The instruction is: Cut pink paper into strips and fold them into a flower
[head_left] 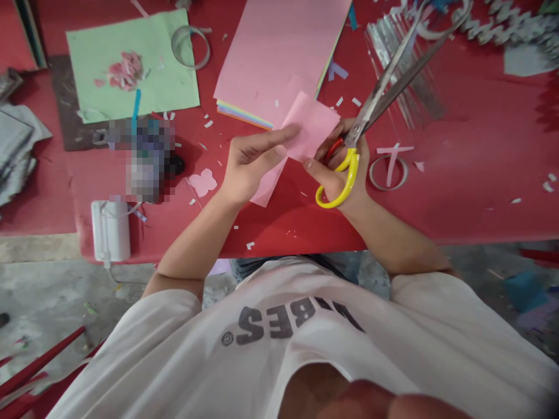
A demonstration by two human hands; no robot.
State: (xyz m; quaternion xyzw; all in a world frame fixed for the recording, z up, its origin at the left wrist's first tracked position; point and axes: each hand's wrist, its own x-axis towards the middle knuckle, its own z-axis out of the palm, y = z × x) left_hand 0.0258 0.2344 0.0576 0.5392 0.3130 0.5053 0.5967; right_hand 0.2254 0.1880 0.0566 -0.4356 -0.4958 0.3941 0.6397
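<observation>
Between my two hands is a folded piece of pink paper (313, 123), with a longer pink strip hanging below it on the left. My left hand (250, 166) pinches its left side between thumb and fingers. The yellow-handled scissors (357, 129) rest in my right hand (358, 185), one loop around the base of the thumb. Their blades are spread apart and point away to the upper right. The right thumb tip also touches the paper's lower edge; the other right fingers are partly hidden behind the scissors and paper.
A stack of coloured sheets (283, 52), pink on top, lies ahead. Green paper (170, 87) with pink scraps and a tape roll (173, 49) is at left. Nearby are a white power bank (117, 233), a pink flower cutout (203, 182), clear strips (404, 75) and another ring (372, 174).
</observation>
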